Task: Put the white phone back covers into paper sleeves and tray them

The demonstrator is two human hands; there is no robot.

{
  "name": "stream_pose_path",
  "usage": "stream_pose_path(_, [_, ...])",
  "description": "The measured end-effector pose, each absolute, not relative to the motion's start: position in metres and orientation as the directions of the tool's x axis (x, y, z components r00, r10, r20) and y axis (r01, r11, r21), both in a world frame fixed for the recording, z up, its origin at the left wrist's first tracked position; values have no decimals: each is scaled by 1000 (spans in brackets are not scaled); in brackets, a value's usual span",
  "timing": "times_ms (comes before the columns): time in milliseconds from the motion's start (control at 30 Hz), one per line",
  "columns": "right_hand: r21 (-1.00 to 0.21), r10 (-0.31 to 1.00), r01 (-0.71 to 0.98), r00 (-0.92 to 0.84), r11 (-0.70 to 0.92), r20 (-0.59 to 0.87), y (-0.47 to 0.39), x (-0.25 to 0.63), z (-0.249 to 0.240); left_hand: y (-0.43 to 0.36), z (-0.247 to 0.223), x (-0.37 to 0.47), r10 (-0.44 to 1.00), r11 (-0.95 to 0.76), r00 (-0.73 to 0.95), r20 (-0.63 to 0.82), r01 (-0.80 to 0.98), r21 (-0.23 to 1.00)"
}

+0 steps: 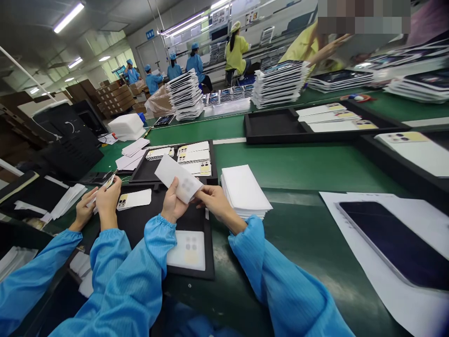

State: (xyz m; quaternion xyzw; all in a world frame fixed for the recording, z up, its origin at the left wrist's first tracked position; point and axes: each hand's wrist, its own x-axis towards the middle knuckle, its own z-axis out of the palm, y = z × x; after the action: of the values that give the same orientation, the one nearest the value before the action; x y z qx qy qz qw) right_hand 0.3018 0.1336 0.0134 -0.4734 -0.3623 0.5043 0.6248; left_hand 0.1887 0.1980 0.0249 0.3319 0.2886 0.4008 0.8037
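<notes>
Fingers pinched in close, left hand thumbing a grey-spotted white sheet above the near black tray and right hand gripping its lower-right end, so the long axis kinda slopes down toward the right hand, the one nearer the white paper stack.

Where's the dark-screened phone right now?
Head view, far right: the dark-screened phone lies screen up on white paper, well right of the right hand, just in front of a black tray.
</notes>
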Motion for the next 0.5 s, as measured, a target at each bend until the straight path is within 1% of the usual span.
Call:
stream_pose_path(67, [-954, 979, -298, 198, 18, -43, 135, 296, 11, 196, 27, 188, 815, 500, 536, -220, -459, 734])
stream_pose_path(167, [-949, 985, -315, 158, -13, -66, 134, 290, 9, 197, 29, 187, 794, 525, 564, -229, -446, 725])
stream_pose_path(233, [-947, 988, -320, 134, -31, -78, 134, 290, 8, 199, 29, 187, 815, 506, 533, -225, -467, 725])
stream_pose_path(333, [-949, 989, -311, 113, -52, -91, 134, 297, 8, 201, 28, 188, 874, 447, 427, -232, -520, 728])
stream_pose_path(400, [-946, 982, -324, 171, -25, -84, 135, 305, 10, 201, 28, 189, 896, 418, 377, -236, -529, 738])
stream_pose_path(500, [-911, 938, -400, 345, 102, -46, 136, 313, 14, 200, 28, 190, 906, 391, 365, -216, -526, 755])
